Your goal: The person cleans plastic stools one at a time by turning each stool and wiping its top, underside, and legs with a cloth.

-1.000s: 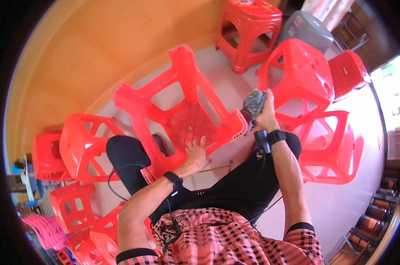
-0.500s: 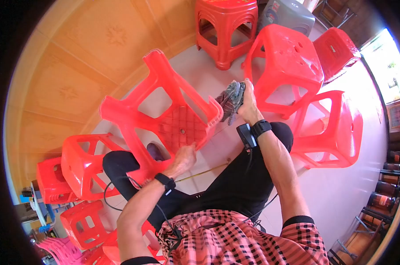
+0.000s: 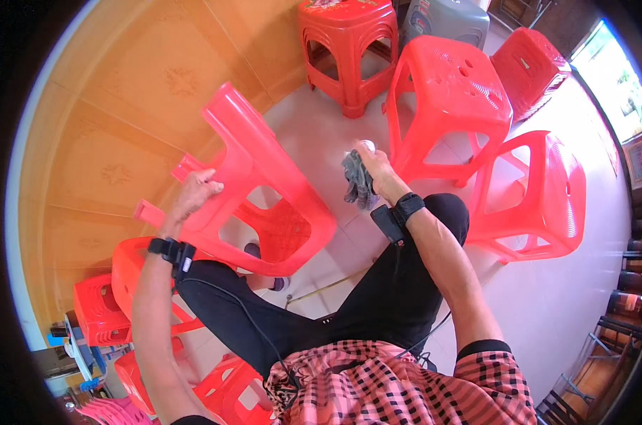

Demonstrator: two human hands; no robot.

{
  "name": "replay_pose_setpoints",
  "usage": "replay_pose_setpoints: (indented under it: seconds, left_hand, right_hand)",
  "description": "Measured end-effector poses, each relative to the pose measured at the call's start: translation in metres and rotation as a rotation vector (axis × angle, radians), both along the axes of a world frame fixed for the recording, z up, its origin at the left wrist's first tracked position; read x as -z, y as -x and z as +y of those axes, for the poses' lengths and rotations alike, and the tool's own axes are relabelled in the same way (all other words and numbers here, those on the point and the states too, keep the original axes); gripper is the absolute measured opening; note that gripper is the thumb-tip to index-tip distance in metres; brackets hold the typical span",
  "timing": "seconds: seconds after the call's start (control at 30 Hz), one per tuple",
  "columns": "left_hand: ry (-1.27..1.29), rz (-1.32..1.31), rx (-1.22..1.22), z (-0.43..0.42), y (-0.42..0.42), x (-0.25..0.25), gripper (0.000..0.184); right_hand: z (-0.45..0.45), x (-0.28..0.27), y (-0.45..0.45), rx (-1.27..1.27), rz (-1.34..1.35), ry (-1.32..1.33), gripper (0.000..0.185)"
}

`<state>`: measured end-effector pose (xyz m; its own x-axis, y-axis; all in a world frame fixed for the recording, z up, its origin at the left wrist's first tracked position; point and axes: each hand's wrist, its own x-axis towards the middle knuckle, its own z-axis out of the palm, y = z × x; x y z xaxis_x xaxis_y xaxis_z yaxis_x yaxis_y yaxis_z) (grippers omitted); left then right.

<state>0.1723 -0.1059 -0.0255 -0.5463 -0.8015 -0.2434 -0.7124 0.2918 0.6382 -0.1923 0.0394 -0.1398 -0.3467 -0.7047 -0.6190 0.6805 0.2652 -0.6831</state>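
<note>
A glossy red stool [image 3: 268, 166] tilts left of centre, its long axis running to the upper left, where its legs point. The left hand [image 3: 195, 194] clamps it; near centre, the right hand [image 3: 379, 168] clutches a crumpled grey cloth [image 3: 356, 178].

No text legible; red-and-white marking [image 3: 420, 17] on grey stool [image 3: 452, 23] at top edge too small and blurred to read

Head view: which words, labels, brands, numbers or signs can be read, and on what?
No text is legible.
Grey stool: printed marking, too blurred to read.
Right wrist device: tiny mark, too small to read.
Dark objects at the right edge: possible labels, too small to read.
</note>
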Motion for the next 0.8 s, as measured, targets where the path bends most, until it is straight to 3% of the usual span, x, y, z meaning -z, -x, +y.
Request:
replay_pose_setpoints:
  seconds: [0.07,0.13,0.2,0.23,0.33,0.4,0.47,0.6,0.7,0.77,0.8]
  left_hand:
    - [-0.053,0.007,0.03,0.009,0.017,-0.033,0.025]
    - [-0.102,0.018,0.059,0.009,0.025,-0.053,0.024]
    - [-0.238,-0.014,0.121,0.0,0.025,-0.059,0.021]
    - [-0.244,-0.014,0.12,-0.004,0.024,-0.058,0.021]
    - [-0.275,-0.055,0.181,-0.018,0.019,-0.051,0.022]
    - [-0.087,-0.001,0.155,-0.022,0.019,-0.043,0.024]
    - [0.028,0.03,0.094,-0.018,0.021,-0.043,0.027]
    - [0.304,0.043,-0.05,0.015,0.023,-0.053,0.032]
    - [0.207,0.084,-0.069,0.056,0.002,-0.036,0.029]
    - [-0.029,0.135,-0.135,0.086,-0.019,0.008,0.03]
    - [-0.111,0.124,-0.143,0.122,-0.002,-0.003,0.029]
  right_hand:
    - [0.012,-0.02,-0.004,-0.502,0.354,0.078,0.038]
    - [0.014,-0.016,-0.01,-0.619,0.437,0.145,0.048]
    - [0.021,-0.033,-0.011,-1.099,0.545,0.185,0.054]
    - [0.028,-0.048,-0.01,-1.121,0.345,0.224,0.056]
    - [0.029,-0.041,-0.024,-1.176,0.383,0.188,0.055]
    - [0.035,-0.041,-0.03,-1.174,0.38,0.217,0.056]
    - [0.037,-0.039,-0.037,-1.019,0.301,0.321,0.054]
    - [0.03,-0.031,-0.035,-0.91,0.338,0.249,0.053]
    - [0.039,-0.043,-0.04,-0.879,0.41,0.282,0.049]
    - [0.042,-0.038,-0.042,-0.853,0.486,0.312,0.037]
    - [0.042,-0.035,-0.043,-0.859,0.481,0.307,0.037]
